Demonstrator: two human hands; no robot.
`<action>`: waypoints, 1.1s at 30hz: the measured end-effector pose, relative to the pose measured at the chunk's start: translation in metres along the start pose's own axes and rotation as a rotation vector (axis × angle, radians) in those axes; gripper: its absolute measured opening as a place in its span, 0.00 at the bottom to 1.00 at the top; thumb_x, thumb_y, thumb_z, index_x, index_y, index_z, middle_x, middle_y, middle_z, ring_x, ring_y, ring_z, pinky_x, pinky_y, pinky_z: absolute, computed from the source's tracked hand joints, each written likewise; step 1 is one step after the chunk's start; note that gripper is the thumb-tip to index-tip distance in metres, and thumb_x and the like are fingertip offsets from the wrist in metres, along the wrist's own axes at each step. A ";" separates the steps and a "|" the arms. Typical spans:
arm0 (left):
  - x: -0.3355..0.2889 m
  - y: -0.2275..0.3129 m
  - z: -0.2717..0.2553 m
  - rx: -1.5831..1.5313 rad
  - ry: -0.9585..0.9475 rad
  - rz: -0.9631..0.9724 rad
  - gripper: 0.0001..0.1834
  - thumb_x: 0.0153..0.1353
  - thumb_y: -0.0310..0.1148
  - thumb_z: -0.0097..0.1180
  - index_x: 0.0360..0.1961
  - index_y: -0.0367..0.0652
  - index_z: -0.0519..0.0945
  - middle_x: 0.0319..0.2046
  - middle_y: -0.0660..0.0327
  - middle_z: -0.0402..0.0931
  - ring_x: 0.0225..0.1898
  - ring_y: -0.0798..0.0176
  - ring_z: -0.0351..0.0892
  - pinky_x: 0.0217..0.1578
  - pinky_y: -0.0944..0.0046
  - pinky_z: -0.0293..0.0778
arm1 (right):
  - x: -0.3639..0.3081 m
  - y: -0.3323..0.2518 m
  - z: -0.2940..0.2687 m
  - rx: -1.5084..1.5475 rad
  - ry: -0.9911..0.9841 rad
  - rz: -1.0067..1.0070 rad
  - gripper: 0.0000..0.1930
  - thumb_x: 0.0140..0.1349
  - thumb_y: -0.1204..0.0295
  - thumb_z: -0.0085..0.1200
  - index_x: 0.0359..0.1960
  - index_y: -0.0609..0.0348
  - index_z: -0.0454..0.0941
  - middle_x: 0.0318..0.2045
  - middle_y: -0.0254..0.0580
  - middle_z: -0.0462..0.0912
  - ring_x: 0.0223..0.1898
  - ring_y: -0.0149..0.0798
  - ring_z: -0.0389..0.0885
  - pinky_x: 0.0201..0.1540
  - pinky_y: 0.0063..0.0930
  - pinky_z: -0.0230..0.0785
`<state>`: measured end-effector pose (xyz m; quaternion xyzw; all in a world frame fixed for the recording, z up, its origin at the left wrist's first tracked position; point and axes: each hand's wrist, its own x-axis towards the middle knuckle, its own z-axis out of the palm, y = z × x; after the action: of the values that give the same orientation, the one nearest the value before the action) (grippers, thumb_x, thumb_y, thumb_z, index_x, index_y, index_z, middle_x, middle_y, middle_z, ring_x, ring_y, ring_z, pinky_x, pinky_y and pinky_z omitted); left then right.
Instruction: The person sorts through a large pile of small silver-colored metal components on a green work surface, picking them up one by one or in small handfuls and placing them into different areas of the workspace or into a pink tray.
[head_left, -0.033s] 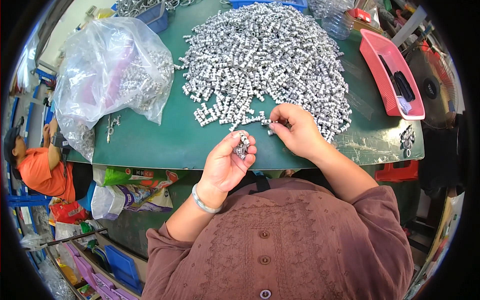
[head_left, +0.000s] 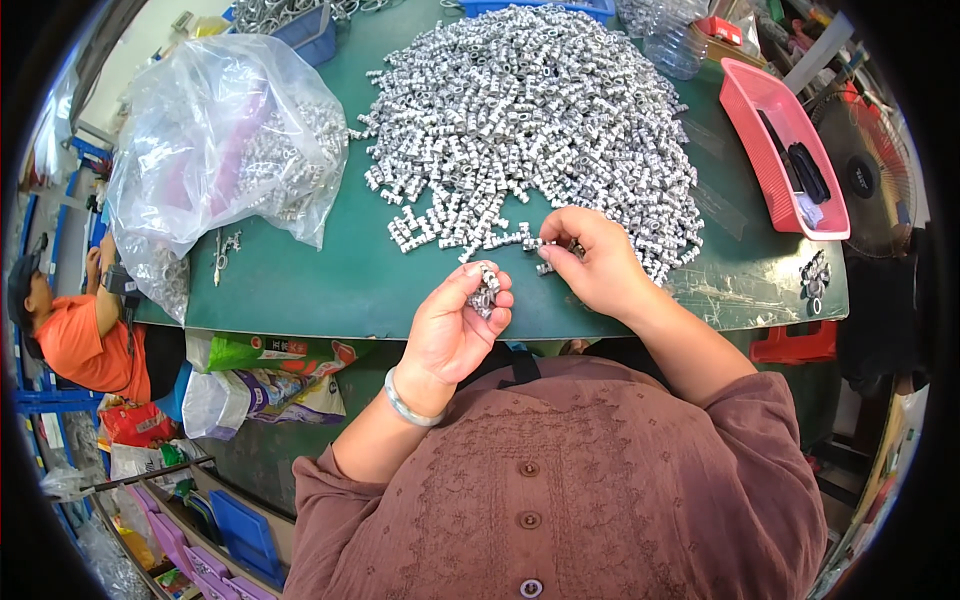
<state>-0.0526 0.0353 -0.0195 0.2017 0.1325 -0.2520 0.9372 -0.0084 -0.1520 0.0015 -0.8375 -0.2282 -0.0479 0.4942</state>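
1. Hardly anything has moved since the earlier frame.
2. Centre: left hand (head_left: 455, 322), fingers curled around small grey parts (head_left: 484, 292).
3. Right of centre: right hand (head_left: 600, 264), fingertips pinched on similar pieces (head_left: 545, 267).
4. Upper centre: large grey heap (head_left: 530, 120), green table (head_left: 345, 295).

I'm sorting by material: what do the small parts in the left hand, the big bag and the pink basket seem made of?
Small parts in the left hand: probably metal, silver-grey with a dull sheen. Big bag: clear plastic film, glossy, wrinkled and see-through. Pink basket: likely plastic, evenly coloured with perforated walls.
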 end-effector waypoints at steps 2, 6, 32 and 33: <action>0.000 -0.001 0.001 -0.002 0.007 0.004 0.07 0.60 0.31 0.44 0.35 0.38 0.71 0.30 0.57 0.73 0.29 0.65 0.74 0.28 0.70 0.73 | -0.002 0.001 0.000 0.079 0.005 0.033 0.06 0.48 0.80 0.54 0.29 0.62 0.72 0.23 0.39 0.75 0.26 0.34 0.75 0.29 0.24 0.67; 0.000 -0.002 0.004 0.003 0.046 0.022 0.07 0.60 0.30 0.44 0.35 0.37 0.71 0.30 0.56 0.73 0.29 0.65 0.74 0.28 0.70 0.73 | -0.004 -0.001 -0.001 0.162 -0.004 0.049 0.07 0.49 0.78 0.55 0.31 0.63 0.72 0.25 0.38 0.77 0.29 0.30 0.76 0.33 0.22 0.68; 0.002 -0.012 0.015 0.408 0.044 0.188 0.10 0.57 0.28 0.50 0.41 0.41 0.74 0.28 0.64 0.72 0.26 0.71 0.68 0.23 0.73 0.63 | -0.012 -0.010 0.003 0.296 -0.041 0.123 0.10 0.54 0.76 0.51 0.38 0.62 0.71 0.29 0.40 0.78 0.33 0.36 0.78 0.37 0.27 0.68; 0.002 -0.011 0.014 0.358 0.047 0.159 0.10 0.58 0.28 0.50 0.41 0.41 0.73 0.27 0.64 0.71 0.26 0.71 0.67 0.23 0.74 0.63 | -0.011 -0.008 0.000 0.296 -0.041 0.123 0.10 0.54 0.76 0.51 0.38 0.62 0.71 0.29 0.40 0.78 0.33 0.36 0.78 0.37 0.27 0.68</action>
<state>-0.0550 0.0197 -0.0111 0.3811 0.0912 -0.1917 0.8998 -0.0217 -0.1526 0.0051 -0.7687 -0.1911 0.0339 0.6095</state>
